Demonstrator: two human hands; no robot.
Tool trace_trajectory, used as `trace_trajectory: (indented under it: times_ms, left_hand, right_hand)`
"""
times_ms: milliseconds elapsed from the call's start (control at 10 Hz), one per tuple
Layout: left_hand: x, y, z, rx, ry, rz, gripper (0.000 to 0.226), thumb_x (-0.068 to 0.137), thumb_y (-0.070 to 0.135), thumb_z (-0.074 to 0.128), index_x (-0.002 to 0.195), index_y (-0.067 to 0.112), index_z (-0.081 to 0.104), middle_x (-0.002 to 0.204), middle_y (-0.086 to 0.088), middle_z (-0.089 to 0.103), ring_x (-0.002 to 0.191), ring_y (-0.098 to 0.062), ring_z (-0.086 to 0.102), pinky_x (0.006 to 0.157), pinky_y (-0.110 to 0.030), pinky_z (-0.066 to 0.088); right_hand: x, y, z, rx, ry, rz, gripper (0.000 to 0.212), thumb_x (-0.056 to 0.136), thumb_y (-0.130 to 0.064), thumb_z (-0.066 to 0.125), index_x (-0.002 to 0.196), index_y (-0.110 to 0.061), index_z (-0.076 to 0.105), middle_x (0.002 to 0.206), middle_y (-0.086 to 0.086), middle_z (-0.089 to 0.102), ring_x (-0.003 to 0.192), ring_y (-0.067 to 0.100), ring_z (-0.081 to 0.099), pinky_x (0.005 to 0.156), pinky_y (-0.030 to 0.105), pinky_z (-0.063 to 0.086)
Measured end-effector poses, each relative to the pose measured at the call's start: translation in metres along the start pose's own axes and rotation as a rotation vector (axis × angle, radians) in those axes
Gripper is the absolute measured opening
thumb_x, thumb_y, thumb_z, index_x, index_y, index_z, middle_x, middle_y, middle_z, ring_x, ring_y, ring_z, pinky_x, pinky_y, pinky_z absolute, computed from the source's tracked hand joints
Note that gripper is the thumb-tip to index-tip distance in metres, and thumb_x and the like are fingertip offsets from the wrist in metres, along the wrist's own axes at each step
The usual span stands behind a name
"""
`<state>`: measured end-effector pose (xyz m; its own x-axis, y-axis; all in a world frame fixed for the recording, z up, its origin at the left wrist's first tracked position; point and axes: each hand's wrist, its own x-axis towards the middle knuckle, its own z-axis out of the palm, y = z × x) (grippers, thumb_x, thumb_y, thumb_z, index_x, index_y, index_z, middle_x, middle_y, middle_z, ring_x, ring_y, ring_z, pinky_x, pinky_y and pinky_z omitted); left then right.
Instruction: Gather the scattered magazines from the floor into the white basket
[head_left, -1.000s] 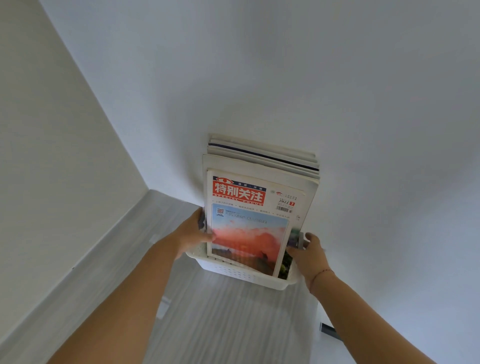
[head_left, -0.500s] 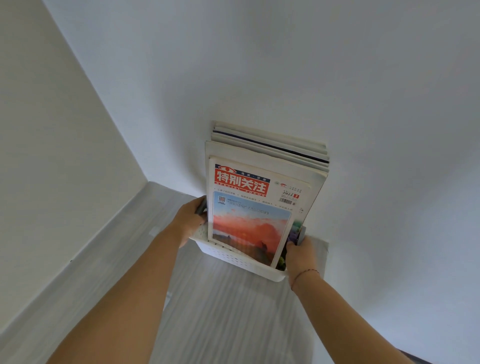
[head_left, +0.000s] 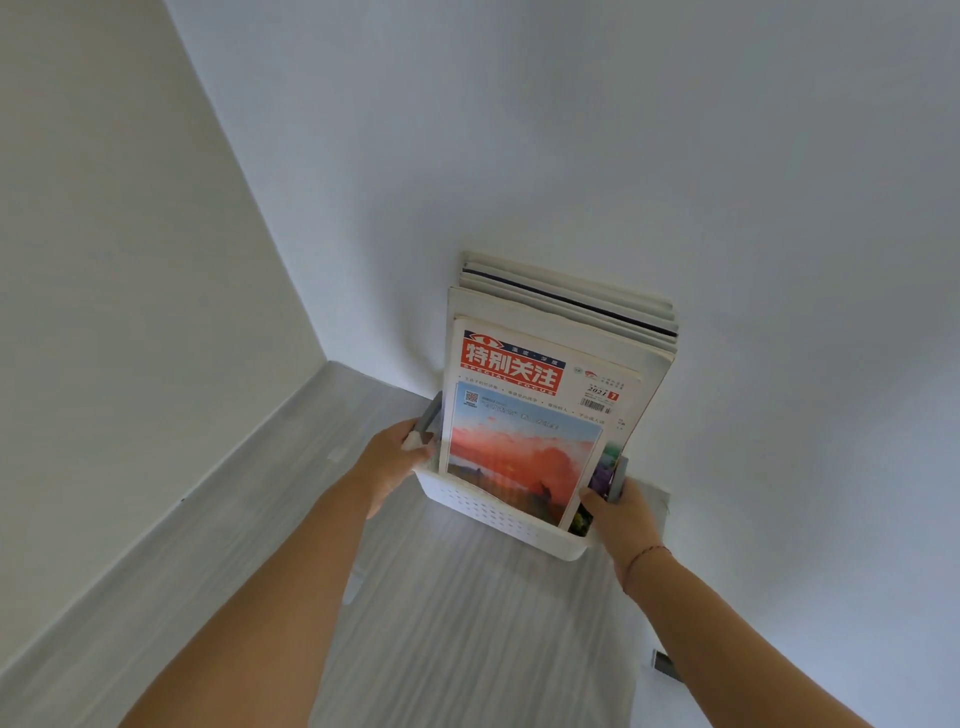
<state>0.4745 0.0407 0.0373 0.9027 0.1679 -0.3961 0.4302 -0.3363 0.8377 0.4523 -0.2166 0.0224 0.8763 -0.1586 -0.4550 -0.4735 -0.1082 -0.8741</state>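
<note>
The white perforated basket (head_left: 498, 514) stands on the grey wood floor against the white wall. Several magazines (head_left: 566, 312) stand upright in it, leaning back on the wall. The front magazine (head_left: 524, 415) has a red title block and an orange sunset picture. My left hand (head_left: 395, 457) grips the grey handle at the basket's left end. At the right end, my right hand (head_left: 621, 512) is closed around the other grey handle (head_left: 618, 475). The basket's inside is hidden by the magazines.
A room corner lies to the left, where a second white wall (head_left: 130, 312) meets the floor (head_left: 441, 623). A small grey object (head_left: 665, 664) lies on the floor at the lower right, by the wall.
Both hands stayed on the basket's ends and their grip settled around the handles. The basket with its magazines sits slightly further right in view, close to the wall.
</note>
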Motion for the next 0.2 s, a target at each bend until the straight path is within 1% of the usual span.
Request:
trace_trajectory:
  times_ms: [100,200]
  left_hand:
    - [-0.025,-0.009,-0.005,-0.111,0.04,0.004,0.044,0.087,0.015,0.062,0.129,0.019,0.051,0.12,0.005,0.057,0.115,-0.023,0.054,0.098,-0.038,0.046]
    - [-0.07,-0.043,0.002,-0.215,0.205,-0.007,0.037,0.085,0.005,0.059,0.118,0.019,0.058,0.112,0.001,0.064,0.107,-0.02,0.06,0.091,-0.031,0.047]
  right_hand:
    - [-0.018,0.001,-0.003,-0.042,0.027,-0.038,0.044,0.089,-0.019,0.057,0.13,-0.011,0.045,0.123,0.01,0.058,0.103,0.026,0.057,0.089,0.038,0.047]
    - [-0.059,0.005,-0.014,-0.171,0.208,-0.167,0.058,0.088,-0.02,0.059,0.139,-0.011,0.032,0.141,0.011,0.041,0.127,0.03,0.044,0.103,0.047,0.038]
